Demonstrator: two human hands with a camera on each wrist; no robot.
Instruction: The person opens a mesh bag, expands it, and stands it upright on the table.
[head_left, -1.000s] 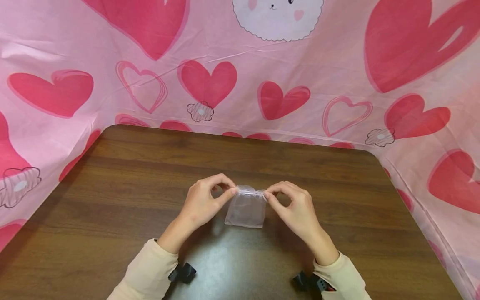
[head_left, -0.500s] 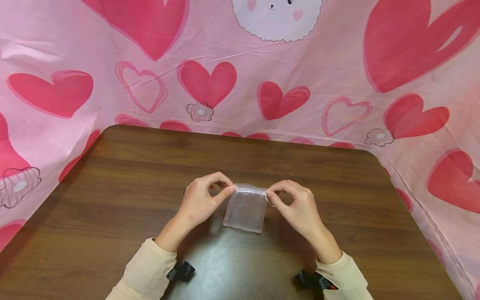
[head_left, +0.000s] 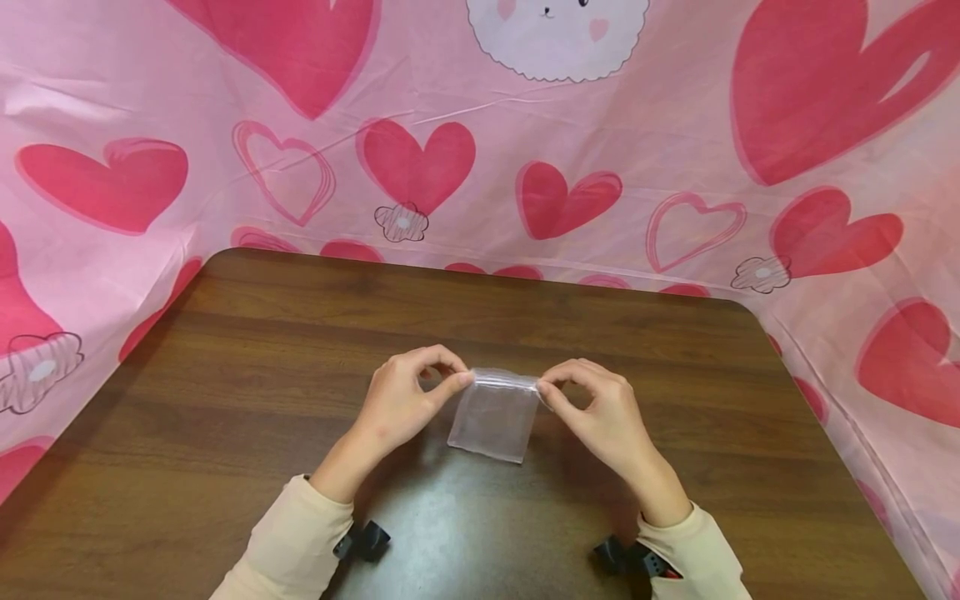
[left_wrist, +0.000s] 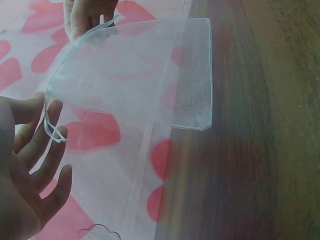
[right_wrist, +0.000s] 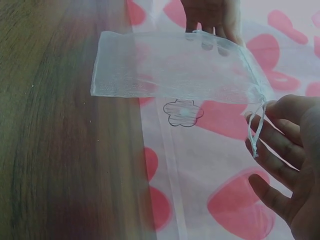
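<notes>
A sheer white drawstring pouch (head_left: 495, 418) hangs between both hands over the table, its mouth stretched flat along the top. At the pouch's left top corner, my left hand (head_left: 405, 400) pinches the fabric between thumb and index finger. The right hand (head_left: 600, 417) pinches the opposite top corner the same way. In the left wrist view a white cord loop (left_wrist: 54, 131) dangles beside the left fingers; a matching cord loop (right_wrist: 256, 131) hangs by the right fingers in the right wrist view. The see-through fabric shows nothing inside.
A dark brown wooden table (head_left: 285, 333) lies under the hands. Pink cloth (head_left: 495, 100) printed with red hearts stands behind it and along both sides. Each wrist carries a small black camera, the left camera (head_left: 372, 542) and the right camera (head_left: 611, 554).
The right hand has moved slightly right, away from the left. The pouch's bunched mouth has widened and its top edge now runs flatter. The left hand has barely moved.
</notes>
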